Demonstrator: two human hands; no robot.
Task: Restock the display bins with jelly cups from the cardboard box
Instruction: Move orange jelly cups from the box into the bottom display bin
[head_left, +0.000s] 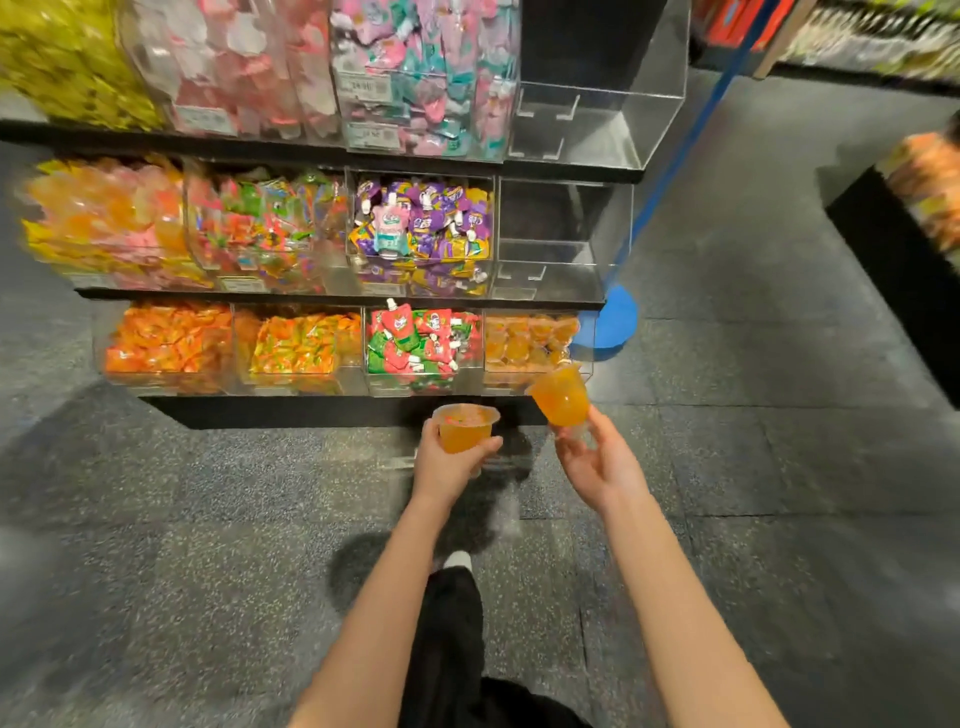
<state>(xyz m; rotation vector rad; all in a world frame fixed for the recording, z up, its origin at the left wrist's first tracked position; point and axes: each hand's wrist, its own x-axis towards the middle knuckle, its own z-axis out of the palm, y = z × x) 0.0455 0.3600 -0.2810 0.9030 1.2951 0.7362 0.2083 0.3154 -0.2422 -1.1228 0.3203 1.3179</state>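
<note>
So there are 2 orange jelly cups in play, 1 per hand. The left hand (451, 462) has its fingers wrapped around an upright cup (466, 427), lid up, held low in front of the shelf, probably queued for its turn. The right hand (597, 460) pinches the base of a tilted cup (561, 395), tipped toward the bottom right bin (535, 345), which already has matching orange cups, so that's likely where it drops. No cardboard box in view.
</note>
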